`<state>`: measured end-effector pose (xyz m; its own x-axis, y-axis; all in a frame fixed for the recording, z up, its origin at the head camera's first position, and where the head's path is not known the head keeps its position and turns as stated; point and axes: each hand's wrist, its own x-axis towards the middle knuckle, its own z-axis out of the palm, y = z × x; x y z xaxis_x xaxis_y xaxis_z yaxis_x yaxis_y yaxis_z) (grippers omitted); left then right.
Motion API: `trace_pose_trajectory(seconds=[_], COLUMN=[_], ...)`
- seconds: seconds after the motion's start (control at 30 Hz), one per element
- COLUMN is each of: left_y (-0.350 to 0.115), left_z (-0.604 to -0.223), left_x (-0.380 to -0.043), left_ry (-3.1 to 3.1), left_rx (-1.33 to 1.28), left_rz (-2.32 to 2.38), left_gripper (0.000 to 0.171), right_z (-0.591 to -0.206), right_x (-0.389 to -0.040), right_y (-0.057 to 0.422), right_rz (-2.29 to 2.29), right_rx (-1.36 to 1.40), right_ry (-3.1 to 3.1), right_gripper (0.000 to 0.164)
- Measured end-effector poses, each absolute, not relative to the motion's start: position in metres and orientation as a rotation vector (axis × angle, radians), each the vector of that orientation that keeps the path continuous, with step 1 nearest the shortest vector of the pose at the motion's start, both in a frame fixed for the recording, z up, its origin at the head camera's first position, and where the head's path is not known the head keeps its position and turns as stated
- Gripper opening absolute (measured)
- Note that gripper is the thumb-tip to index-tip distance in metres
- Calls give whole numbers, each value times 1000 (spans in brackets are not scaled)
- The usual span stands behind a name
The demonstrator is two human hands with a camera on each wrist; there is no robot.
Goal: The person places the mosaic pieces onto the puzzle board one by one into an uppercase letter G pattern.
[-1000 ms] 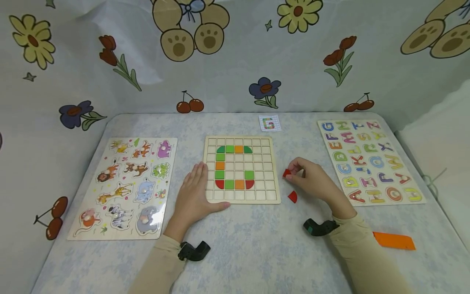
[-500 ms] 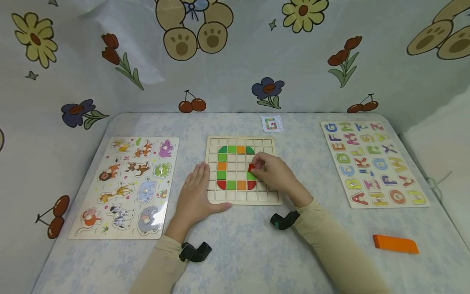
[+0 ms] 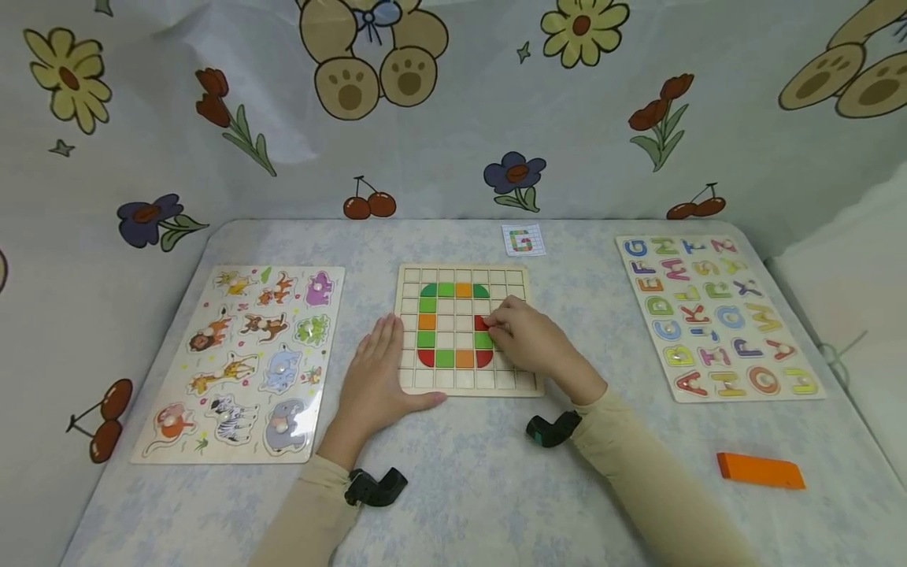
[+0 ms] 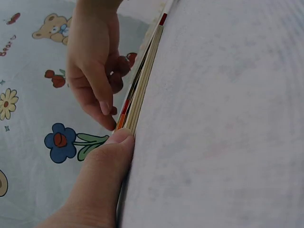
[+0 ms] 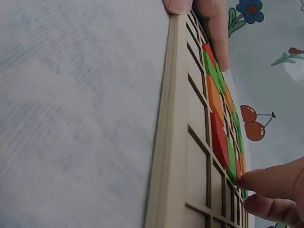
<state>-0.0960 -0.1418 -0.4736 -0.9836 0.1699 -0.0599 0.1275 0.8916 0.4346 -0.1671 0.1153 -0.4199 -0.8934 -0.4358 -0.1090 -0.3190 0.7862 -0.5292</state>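
Observation:
A wooden grid board lies mid-table, with green, orange and red tiles set in a C-like shape. My left hand rests along its left edge, fingers straight, the thumb against the front edge. My right hand is over the right part of the board, fingers curled. Its thumb and index fingertip pinch a small red tile at the cell just above a green tile. In the right wrist view, the fingertips partly cover that tile.
Behind the board lies a small pattern card. An animal puzzle board stands left, a letter puzzle board right. An orange block lies at front right.
My right hand has moved left from the table onto the board with a red tile, then lowered it into the cell above the green tile. The left hand has stayed put.

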Motion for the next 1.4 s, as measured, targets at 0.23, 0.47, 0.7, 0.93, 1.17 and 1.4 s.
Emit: trace_pose_trajectory(seconds=[0.23,0.47,0.7,0.93,1.17,1.4], left_y=[-143,-143,-142,-142,-141,-142], left_z=[-474,-475,-474,-474,-474,-475], left_x=[-96,-95,-95,-95,-96,-96], left_ry=[2958,2959,2958,2958,2958,2958], left_rx=[230,229,230,228,229,226], left_rz=[679,670,683,681,688,679], left_gripper=[138,138,138,138,138,138], right_z=[-408,-407,-414,-419,-427,-430], right_x=[-148,-126,-106,-107,-112,-112], right_y=[150,188,206,211,216,218], right_rz=[-767,-615,-487,-560,-654,-740], right_rx=[-482,-414,-420,-387,-409,-438], right_ry=[2740,2704,2766,2793,2803,2780], right_gripper=[30,29,30,30,26,21])
